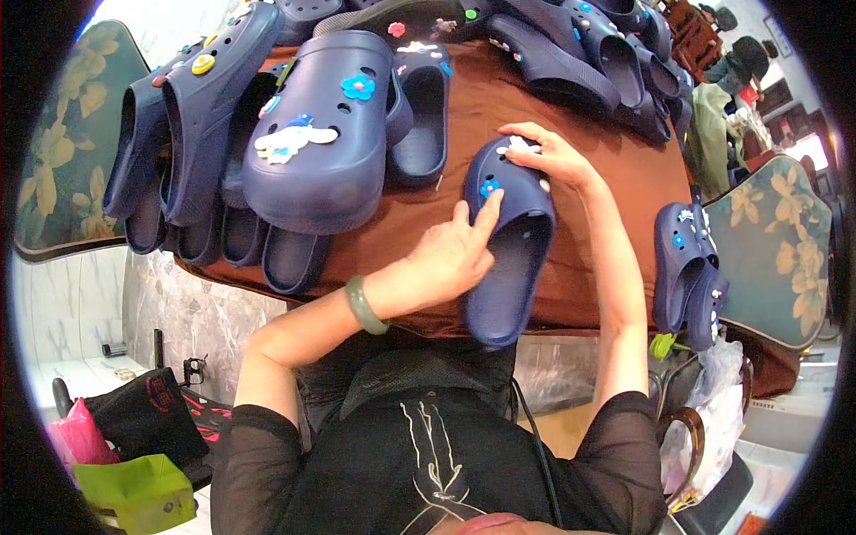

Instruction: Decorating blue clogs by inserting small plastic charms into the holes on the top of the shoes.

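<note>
A navy clog [510, 276] lies on the brown cloth in front of me, its toe pointing away. My left hand [450, 254], with a green bangle at the wrist, is over the clog's left side. Its index finger is stretched out, the tip at a blue flower charm [489, 188]; the other fingers are bent and hold nothing I can see. My right hand [555, 160] is closed over the right side of the toe, with thumb and fingers around a white charm [522, 146], which they partly cover.
Several navy clogs [312, 134] with colourful charms are stacked at the left, and more clogs [571, 62] lie at the far right. A small group of clogs [687, 267] sits by the table's right edge. Floral chair backs [776, 250] flank the brown-covered table [446, 294].
</note>
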Demonstrator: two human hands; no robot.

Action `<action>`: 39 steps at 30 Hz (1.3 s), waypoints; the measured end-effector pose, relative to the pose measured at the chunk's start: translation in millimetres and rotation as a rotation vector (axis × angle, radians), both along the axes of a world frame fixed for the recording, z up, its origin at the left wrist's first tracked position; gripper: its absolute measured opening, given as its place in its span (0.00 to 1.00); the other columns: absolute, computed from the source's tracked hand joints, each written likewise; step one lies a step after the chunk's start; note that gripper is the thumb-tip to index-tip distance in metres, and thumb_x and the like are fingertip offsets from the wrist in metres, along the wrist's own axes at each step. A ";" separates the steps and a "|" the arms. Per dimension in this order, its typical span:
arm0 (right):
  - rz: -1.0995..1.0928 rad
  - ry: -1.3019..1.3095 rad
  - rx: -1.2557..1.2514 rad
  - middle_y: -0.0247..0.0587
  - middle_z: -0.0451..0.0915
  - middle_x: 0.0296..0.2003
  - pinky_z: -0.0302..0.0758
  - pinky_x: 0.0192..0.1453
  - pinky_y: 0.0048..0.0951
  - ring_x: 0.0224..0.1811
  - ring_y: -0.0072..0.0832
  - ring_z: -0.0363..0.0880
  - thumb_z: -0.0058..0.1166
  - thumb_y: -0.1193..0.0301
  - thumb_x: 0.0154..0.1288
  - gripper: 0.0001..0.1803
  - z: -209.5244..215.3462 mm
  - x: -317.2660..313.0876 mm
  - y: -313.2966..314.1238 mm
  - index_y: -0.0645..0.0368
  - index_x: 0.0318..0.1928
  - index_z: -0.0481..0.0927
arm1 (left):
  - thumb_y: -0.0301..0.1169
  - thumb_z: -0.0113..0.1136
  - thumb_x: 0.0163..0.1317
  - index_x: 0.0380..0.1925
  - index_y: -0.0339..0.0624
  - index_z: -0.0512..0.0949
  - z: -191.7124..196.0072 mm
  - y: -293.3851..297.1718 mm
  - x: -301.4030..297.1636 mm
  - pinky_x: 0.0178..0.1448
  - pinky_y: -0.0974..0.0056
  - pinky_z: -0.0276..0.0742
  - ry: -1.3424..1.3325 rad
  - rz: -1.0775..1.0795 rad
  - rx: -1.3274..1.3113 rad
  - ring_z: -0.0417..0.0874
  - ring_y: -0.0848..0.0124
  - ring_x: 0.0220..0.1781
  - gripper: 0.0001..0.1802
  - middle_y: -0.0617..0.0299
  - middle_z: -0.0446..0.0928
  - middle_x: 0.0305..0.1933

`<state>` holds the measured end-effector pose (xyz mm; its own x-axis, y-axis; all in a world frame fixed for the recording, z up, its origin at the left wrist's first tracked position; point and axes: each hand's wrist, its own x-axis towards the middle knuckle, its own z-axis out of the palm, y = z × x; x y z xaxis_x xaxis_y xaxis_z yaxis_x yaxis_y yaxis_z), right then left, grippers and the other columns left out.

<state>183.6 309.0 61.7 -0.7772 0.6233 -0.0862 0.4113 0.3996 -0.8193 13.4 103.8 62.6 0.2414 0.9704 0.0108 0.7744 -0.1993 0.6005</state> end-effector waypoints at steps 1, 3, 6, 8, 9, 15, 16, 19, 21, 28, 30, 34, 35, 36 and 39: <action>-0.018 -0.007 0.066 0.45 0.74 0.53 0.65 0.61 0.31 0.55 0.33 0.71 0.59 0.59 0.58 0.27 0.7 1.3 -8.2 0.61 0.55 0.73 | 0.26 0.54 0.52 0.67 0.41 0.48 -3.1 0.9 -10.7 0.43 0.47 0.76 -0.012 -0.012 0.052 0.76 0.40 0.40 0.42 0.37 0.67 0.49; -0.025 -0.093 0.203 0.49 0.74 0.52 0.66 0.60 0.33 0.56 0.36 0.71 0.57 0.58 0.60 0.26 8.0 0.1 -25.8 0.62 0.54 0.73 | 0.20 0.50 0.52 0.64 0.39 0.56 -3.5 -2.2 -38.6 0.46 0.50 0.76 -0.040 0.023 0.169 0.77 0.45 0.44 0.36 0.40 0.70 0.52; -0.035 -0.226 0.508 0.58 0.75 0.48 0.70 0.56 0.37 0.52 0.44 0.73 0.49 0.57 0.65 0.25 1.2 0.6 -51.8 0.65 0.53 0.71 | 0.19 0.52 0.52 0.56 0.35 0.65 -8.2 -1.3 -65.9 0.46 0.52 0.74 -0.017 0.053 0.377 0.78 0.48 0.41 0.27 0.42 0.73 0.47; -0.099 -0.184 0.606 0.57 0.76 0.44 0.72 0.51 0.40 0.48 0.47 0.75 0.48 0.57 0.66 0.24 4.4 0.1 -61.2 0.65 0.52 0.70 | 0.20 0.53 0.54 0.53 0.35 0.67 -1.9 -8.4 -61.1 0.45 0.54 0.74 -0.040 0.082 0.523 0.77 0.51 0.38 0.23 0.45 0.73 0.43; -0.083 -0.207 0.677 0.56 0.78 0.40 0.74 0.46 0.43 0.43 0.50 0.77 0.47 0.60 0.67 0.20 4.2 0.7 -60.7 0.65 0.48 0.70 | 0.22 0.55 0.55 0.49 0.35 0.70 4.5 -13.3 -57.8 0.44 0.56 0.74 -0.060 0.111 0.678 0.77 0.53 0.36 0.19 0.47 0.74 0.39; 0.037 -0.220 0.812 0.54 0.79 0.28 0.75 0.36 0.46 0.32 0.49 0.78 0.46 0.63 0.67 0.12 1.0 -0.1 -49.7 0.62 0.37 0.71 | 0.35 0.58 0.62 0.49 0.31 0.70 15.5 -14.9 -41.1 0.49 0.66 0.70 -0.704 0.013 -0.310 0.75 0.69 0.44 0.21 0.57 0.74 0.46; 0.037 -0.224 0.811 0.54 0.79 0.28 0.75 0.36 0.46 0.32 0.49 0.78 0.46 0.63 0.67 0.12 0.2 -0.4 -48.7 0.62 0.37 0.71 | 0.37 0.57 0.63 0.51 0.30 0.69 17.2 -6.8 -35.4 0.51 0.67 0.69 -1.054 0.109 -0.420 0.74 0.72 0.46 0.23 0.60 0.74 0.49; 0.062 -0.229 0.837 0.54 0.78 0.24 0.74 0.32 0.46 0.28 0.50 0.78 0.46 0.64 0.67 0.12 -3.8 -1.7 -45.7 0.61 0.33 0.71 | 0.42 0.55 0.64 0.52 0.35 0.71 18.1 13.6 -21.3 0.55 0.68 0.69 -1.459 0.097 -0.589 0.74 0.73 0.49 0.24 0.60 0.74 0.50; 0.044 -0.218 0.838 0.54 0.77 0.23 0.74 0.31 0.46 0.27 0.49 0.78 0.46 0.64 0.68 0.13 -7.3 -1.3 -43.6 0.62 0.31 0.71 | 0.41 0.56 0.64 0.51 0.35 0.71 12.2 19.2 -20.0 0.54 0.68 0.69 -1.513 0.096 -0.564 0.75 0.72 0.47 0.22 0.60 0.75 0.47; -0.255 -0.006 0.485 0.53 0.79 0.28 0.75 0.38 0.43 0.33 0.48 0.79 0.39 0.62 0.71 0.17 -27.3 6.1 -22.1 0.62 0.36 0.75 | 0.36 0.53 0.66 0.46 0.30 0.73 1.3 9.4 -34.2 0.57 0.62 0.72 -1.544 0.120 -0.662 0.79 0.67 0.49 0.18 0.54 0.78 0.47; -0.229 -0.111 0.545 0.53 0.79 0.30 0.75 0.40 0.42 0.35 0.48 0.79 0.36 0.60 0.72 0.19 -43.4 21.1 -8.0 0.61 0.39 0.76 | 0.36 0.53 0.66 0.45 0.31 0.74 -2.6 6.4 -36.2 0.58 0.62 0.71 -1.607 0.110 -0.680 0.78 0.66 0.50 0.18 0.53 0.77 0.48; -0.391 -0.210 0.614 0.51 0.79 0.32 0.75 0.40 0.42 0.35 0.47 0.79 0.39 0.57 0.71 0.18 -53.0 31.9 -8.8 0.58 0.41 0.76 | 0.46 0.52 0.65 0.51 0.36 0.70 -2.9 3.2 -45.8 0.62 0.59 0.66 -1.656 0.200 -0.787 0.75 0.64 0.54 0.25 0.52 0.74 0.53; -0.415 -0.195 0.626 0.50 0.79 0.34 0.74 0.41 0.42 0.38 0.46 0.78 0.42 0.59 0.70 0.16 -53.0 33.3 -13.0 0.57 0.41 0.76 | 0.50 0.52 0.64 0.53 0.38 0.69 1.3 4.2 -47.8 0.63 0.58 0.65 -1.715 0.258 -0.878 0.74 0.64 0.56 0.28 0.51 0.73 0.54; -0.437 -0.183 0.638 0.49 0.79 0.36 0.73 0.43 0.41 0.40 0.45 0.78 0.44 0.61 0.68 0.14 -51.0 32.7 -17.3 0.57 0.40 0.77 | 0.50 0.52 0.64 0.53 0.38 0.69 7.6 6.2 -44.8 0.63 0.58 0.65 -1.716 0.259 -0.881 0.74 0.64 0.56 0.28 0.51 0.73 0.54; -0.268 -0.167 0.919 0.46 0.78 0.42 0.71 0.49 0.40 0.48 0.42 0.74 0.50 0.64 0.65 0.11 -51.5 38.6 -17.2 0.57 0.41 0.78 | 0.46 0.53 0.64 0.53 0.40 0.71 12.0 19.3 -22.3 0.61 0.62 0.69 -1.700 0.275 -0.749 0.77 0.69 0.52 0.24 0.58 0.76 0.51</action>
